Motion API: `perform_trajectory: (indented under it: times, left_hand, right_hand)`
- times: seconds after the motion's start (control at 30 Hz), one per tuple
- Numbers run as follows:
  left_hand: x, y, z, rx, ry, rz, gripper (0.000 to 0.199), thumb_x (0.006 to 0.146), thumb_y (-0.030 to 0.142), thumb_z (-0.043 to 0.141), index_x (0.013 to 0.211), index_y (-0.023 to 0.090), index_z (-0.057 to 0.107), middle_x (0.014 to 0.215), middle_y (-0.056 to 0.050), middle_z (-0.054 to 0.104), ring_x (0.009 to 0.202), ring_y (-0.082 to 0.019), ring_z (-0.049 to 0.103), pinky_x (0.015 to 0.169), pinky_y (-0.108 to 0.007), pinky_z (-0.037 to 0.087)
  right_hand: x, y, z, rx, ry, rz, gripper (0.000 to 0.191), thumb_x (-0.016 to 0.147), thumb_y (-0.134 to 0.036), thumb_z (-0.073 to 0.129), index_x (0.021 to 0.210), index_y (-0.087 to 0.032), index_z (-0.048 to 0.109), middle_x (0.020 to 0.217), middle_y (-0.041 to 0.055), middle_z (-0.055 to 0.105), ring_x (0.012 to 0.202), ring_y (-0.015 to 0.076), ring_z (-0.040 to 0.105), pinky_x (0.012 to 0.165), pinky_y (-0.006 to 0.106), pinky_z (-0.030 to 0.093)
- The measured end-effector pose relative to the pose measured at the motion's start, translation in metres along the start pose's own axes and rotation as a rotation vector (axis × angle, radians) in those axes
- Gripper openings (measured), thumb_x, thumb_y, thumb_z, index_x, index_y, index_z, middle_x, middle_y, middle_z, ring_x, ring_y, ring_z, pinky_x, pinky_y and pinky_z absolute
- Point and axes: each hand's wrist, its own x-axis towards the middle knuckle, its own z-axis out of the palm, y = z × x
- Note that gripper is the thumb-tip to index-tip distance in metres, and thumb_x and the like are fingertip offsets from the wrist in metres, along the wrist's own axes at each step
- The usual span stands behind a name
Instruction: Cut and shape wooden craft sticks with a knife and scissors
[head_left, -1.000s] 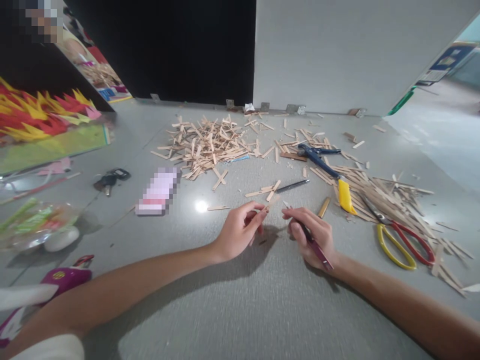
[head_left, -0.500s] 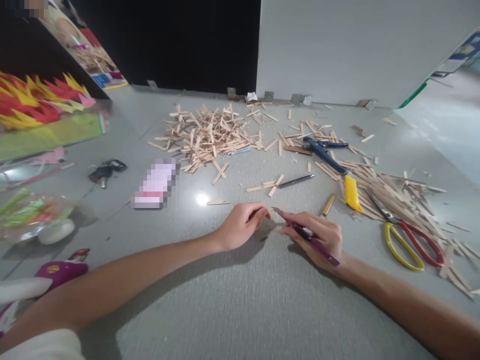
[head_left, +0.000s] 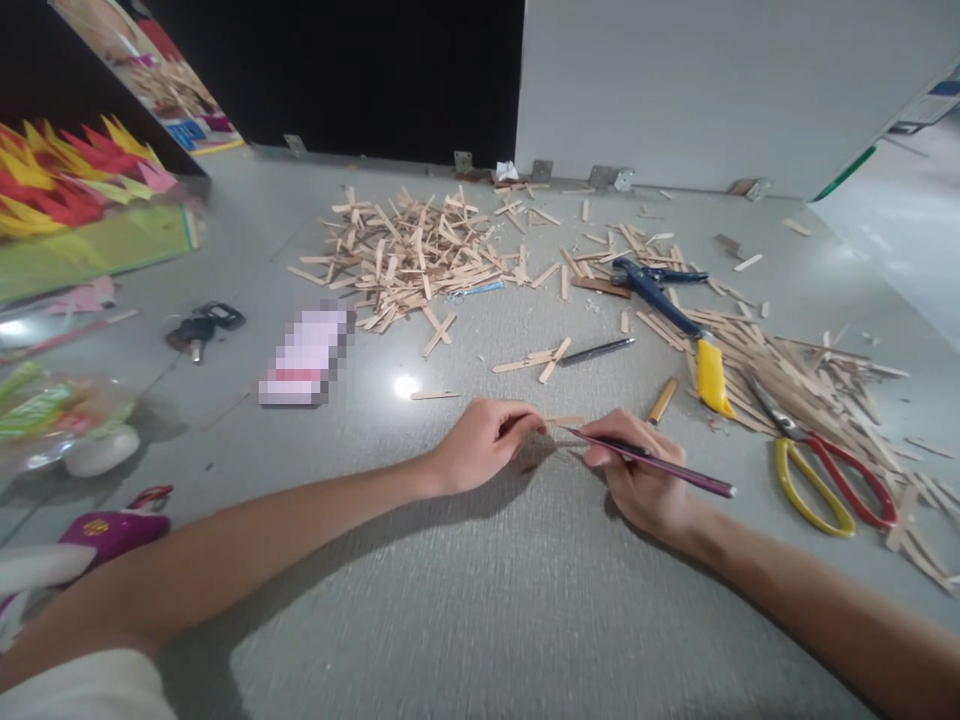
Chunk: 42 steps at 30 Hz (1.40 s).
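Observation:
My left hand pinches a thin wooden stick, whose free end points right. My fingertips hide its other end. In my right hand is a slim maroon craft knife, gripped like a pen with its tip close to the stick. Whether the blade touches the wood I cannot tell. Just beyond my hands lie a few crossed sticks and a dark pen. A short yellowish piece rests near my right knuckles.
A heap of wooden sticks spreads at the back. To the right are a blue-and-yellow-handled cutting tool, scissors and more strips. On the left lie a phone, keys and a purple-and-white glue gun. Panels stand behind.
The knife has swung flatter, its rear end now sticking out farther right of my right hand. More of the small stick shows between my hands. My left hand stays nearly in place.

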Motion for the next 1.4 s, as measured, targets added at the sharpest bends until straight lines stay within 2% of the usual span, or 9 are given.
perform_trajectory:
  times: [0.37, 0.57, 0.8, 1.07, 1.4]
  left_hand:
    - [0.0004, 0.0006, -0.0002, 0.043, -0.028, 0.01, 0.036, 0.105, 0.033, 0.049, 0.084, 0.017, 0.074, 0.06, 0.003, 0.055, 0.054, -0.012, 0.043, 0.056, -0.024, 0.031]
    - [0.0011, 0.0001, -0.0004, 0.035, -0.022, 0.023, 0.037, 0.105, 0.034, 0.048, 0.08, 0.018, 0.071, 0.06, 0.004, 0.053, 0.054, -0.011, 0.041, 0.057, -0.024, 0.03]
    - [-0.0002, -0.0011, 0.0008, 0.088, -0.012, 0.045, 0.037, 0.105, 0.032, 0.046, 0.076, 0.019, 0.065, 0.059, 0.004, 0.051, 0.052, -0.011, 0.04, 0.057, -0.024, 0.031]
    - [-0.0033, -0.0069, 0.0051, 0.168, 0.023, 0.107, 0.037, 0.107, 0.03, 0.045, 0.074, 0.02, 0.058, 0.055, 0.006, 0.048, 0.05, -0.011, 0.041, 0.055, -0.023, 0.033]
    - [-0.0047, -0.0079, 0.0065, 0.185, 0.042, 0.092, 0.039, 0.107, 0.031, 0.042, 0.071, 0.021, 0.051, 0.055, 0.005, 0.05, 0.049, -0.011, 0.043, 0.055, -0.024, 0.032]
  right_hand:
    - [-0.0009, 0.0003, 0.0009, 0.083, -0.022, -0.031, 0.029, 0.111, -0.045, 0.058, 0.101, -0.023, 0.075, 0.073, -0.0004, 0.07, 0.057, 0.0123, 0.062, 0.054, 0.024, 0.051]
    - [-0.0003, -0.0013, -0.0002, 0.055, -0.039, -0.031, 0.031, 0.112, -0.045, 0.056, 0.102, -0.023, 0.074, 0.074, -0.0001, 0.07, 0.059, 0.013, 0.064, 0.056, 0.024, 0.053]
    - [-0.0056, 0.0003, 0.0009, 0.091, -0.069, -0.058, 0.01, 0.109, -0.024, 0.064, 0.112, -0.024, 0.074, 0.085, 0.0019, 0.076, 0.067, 0.0136, 0.071, 0.063, 0.025, 0.059]
    - [-0.0065, 0.0007, 0.0007, 0.09, -0.135, -0.062, 0.014, 0.111, -0.028, 0.06, 0.114, -0.024, 0.073, 0.085, 0.0017, 0.076, 0.066, 0.0138, 0.07, 0.062, 0.025, 0.059]
    - [-0.0029, 0.0008, 0.0017, 0.087, -0.163, -0.035, 0.016, 0.112, -0.029, 0.06, 0.11, -0.022, 0.075, 0.081, 0.0014, 0.075, 0.062, 0.0124, 0.068, 0.058, 0.023, 0.056]
